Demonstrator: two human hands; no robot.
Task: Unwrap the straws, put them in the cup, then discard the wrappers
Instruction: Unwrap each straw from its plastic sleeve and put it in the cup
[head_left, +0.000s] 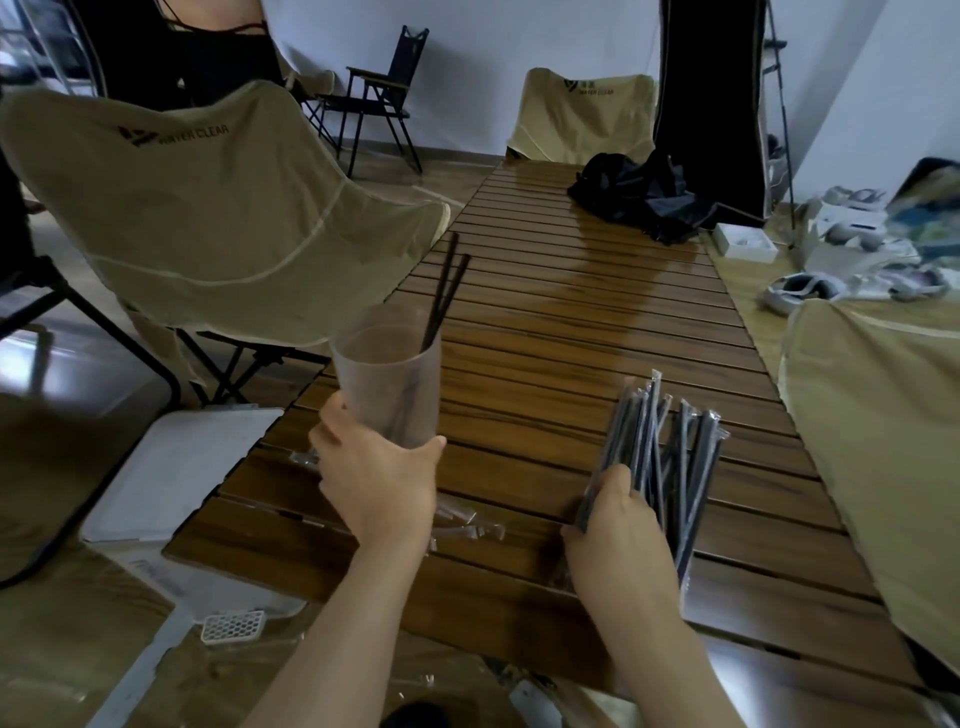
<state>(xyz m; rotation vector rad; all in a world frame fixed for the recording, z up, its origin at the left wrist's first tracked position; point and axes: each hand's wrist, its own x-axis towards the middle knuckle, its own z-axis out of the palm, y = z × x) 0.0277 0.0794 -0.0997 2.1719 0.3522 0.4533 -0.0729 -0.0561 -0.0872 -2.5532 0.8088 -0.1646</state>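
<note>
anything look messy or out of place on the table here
Yes: empty clear wrappers lie scattered on the slatted table beneath the left hand, not yet discarded. Otherwise the cup is upright with two straws inside, nothing spilled.

Looking like an indoor camping-gear setup: folding camp chairs (218, 208) are surrounding a slatted roll-up table (571, 322).

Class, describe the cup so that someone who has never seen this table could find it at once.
Start at the long slatted wooden table and go to its near left edge. There the left hand grips a tall, frosted translucent cup by its lower part, beside the beige camping chair. It alone holds two bare dark straws; the wrapped straws are bundled in the right hand.
</note>
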